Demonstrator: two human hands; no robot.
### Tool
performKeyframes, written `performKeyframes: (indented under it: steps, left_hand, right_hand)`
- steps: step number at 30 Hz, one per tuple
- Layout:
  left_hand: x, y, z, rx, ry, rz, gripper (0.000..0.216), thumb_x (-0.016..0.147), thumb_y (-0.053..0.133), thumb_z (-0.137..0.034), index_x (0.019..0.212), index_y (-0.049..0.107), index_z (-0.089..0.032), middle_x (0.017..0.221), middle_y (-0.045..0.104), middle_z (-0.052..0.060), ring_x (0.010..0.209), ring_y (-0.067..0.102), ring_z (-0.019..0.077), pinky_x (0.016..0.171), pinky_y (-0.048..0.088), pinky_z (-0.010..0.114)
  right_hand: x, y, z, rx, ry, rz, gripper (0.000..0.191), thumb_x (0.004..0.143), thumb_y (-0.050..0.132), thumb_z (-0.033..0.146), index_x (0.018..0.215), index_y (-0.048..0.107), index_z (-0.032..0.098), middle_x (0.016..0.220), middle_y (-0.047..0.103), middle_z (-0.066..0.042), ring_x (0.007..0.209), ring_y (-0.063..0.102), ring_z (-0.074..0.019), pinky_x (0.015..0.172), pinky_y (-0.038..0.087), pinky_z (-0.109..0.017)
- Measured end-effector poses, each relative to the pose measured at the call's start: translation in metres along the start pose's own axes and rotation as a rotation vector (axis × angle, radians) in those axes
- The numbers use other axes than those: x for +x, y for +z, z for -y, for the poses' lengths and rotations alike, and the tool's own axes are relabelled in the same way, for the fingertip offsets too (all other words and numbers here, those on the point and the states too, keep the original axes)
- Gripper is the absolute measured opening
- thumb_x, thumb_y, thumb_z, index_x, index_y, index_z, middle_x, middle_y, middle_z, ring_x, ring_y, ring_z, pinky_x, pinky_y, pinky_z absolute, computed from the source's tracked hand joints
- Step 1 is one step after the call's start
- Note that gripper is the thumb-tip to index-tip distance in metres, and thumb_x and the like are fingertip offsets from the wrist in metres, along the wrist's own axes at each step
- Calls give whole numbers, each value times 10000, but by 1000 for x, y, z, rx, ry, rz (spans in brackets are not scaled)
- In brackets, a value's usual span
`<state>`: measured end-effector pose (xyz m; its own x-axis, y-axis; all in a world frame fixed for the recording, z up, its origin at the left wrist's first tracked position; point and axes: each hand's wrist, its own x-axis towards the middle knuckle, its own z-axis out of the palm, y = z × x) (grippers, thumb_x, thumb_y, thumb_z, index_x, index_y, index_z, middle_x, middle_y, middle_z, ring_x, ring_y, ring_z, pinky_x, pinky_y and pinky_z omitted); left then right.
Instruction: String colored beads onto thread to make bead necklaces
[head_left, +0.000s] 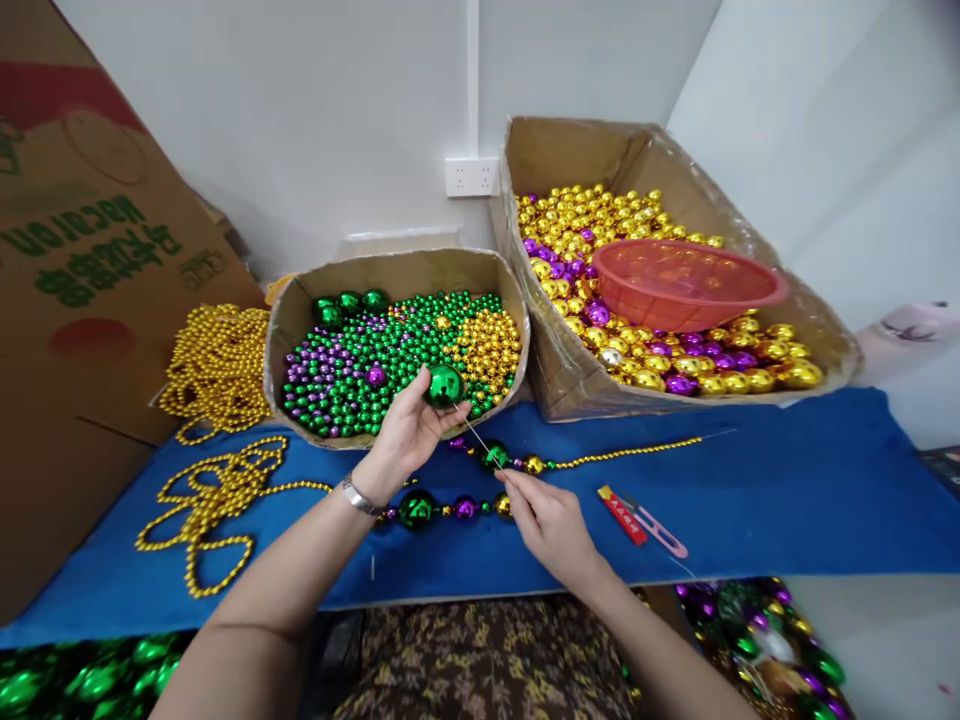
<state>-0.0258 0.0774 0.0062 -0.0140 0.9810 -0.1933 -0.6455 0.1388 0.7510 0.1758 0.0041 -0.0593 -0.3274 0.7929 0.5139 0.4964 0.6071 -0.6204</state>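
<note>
My left hand point(405, 432) is closed on a large shiny green ball point(445, 386), held just in front of the smaller cardboard box point(390, 272). A thin needle or wire point(475, 436) runs from that ball down to my right hand point(546, 518), whose fingers pinch its lower end. Under my hands on the blue cloth point(787, 490) lies a partly strung strand of green, purple and gold balls point(450, 507), joined to a thin gold bead string point(630, 455) that trails right.
The smaller box holds green, purple and gold beads. A bigger box point(570, 160) at the right holds gold and purple balls and a red plastic basket point(686, 282). Gold bead strings point(217, 365) pile at the left; thread snips point(641, 520) lie right of my hand.
</note>
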Motion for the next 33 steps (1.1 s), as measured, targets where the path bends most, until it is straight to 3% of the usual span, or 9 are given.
performKeyframes:
  steps: [6,8,11,18,23,27,30,33]
  left_hand:
    - [-7,-2,6,88,81,78,298,809,691,-432,915,617,-164,931,674,49,861,667,188,793,585,365]
    - [-11,-3,13,189,195,95,291,789,724,-385,976,618,-189,967,654,33,860,646,162,798,571,339]
    - [-20,-6,26,382,354,126,454,700,814,-266,1100,605,-223,1069,626,38,916,610,147,816,540,278]
    - [-39,-9,43,252,70,212,420,781,743,-314,1151,554,-254,1063,574,31,842,615,147,788,555,349]
    - [-45,-13,51,326,135,242,515,711,807,-258,1173,581,-236,1124,592,53,939,597,153,838,506,273]
    - [-46,-16,39,417,114,372,589,727,791,-272,1270,564,-252,1334,549,107,1154,563,240,942,481,340]
    - [-30,-19,15,516,219,254,500,760,756,-290,1233,602,-237,1293,592,116,1131,587,250,909,496,353]
    - [1,-25,-7,804,435,66,292,765,732,-269,1046,693,-201,1021,698,82,958,630,208,841,488,298]
  right_hand:
    - [-1,-4,3,-26,15,16,267,961,449,173,1127,657,188,1019,759,-52,897,733,-164,790,573,-247]
    - [0,-3,4,-15,42,29,269,961,445,177,1122,660,193,1019,759,-49,888,735,-164,796,572,-244]
    - [0,-2,4,13,88,40,266,968,431,185,1093,665,193,1002,762,-49,870,736,-166,808,569,-244]
    - [-6,2,-2,51,87,52,258,973,421,209,1070,659,190,964,761,-53,850,732,-166,782,567,-246]
    - [-7,5,-3,52,96,47,258,975,410,213,1062,652,195,970,754,-61,858,725,-170,763,561,-245]
    - [-8,0,-4,42,117,9,231,979,418,230,962,646,199,839,738,-47,745,710,-162,695,538,-233]
    - [-10,-4,-6,6,139,-14,241,981,423,259,861,626,207,694,690,-24,609,665,-151,624,508,-228]
    - [-11,-6,-6,-11,145,-24,245,985,415,274,866,619,207,675,674,-24,592,649,-152,616,496,-228]
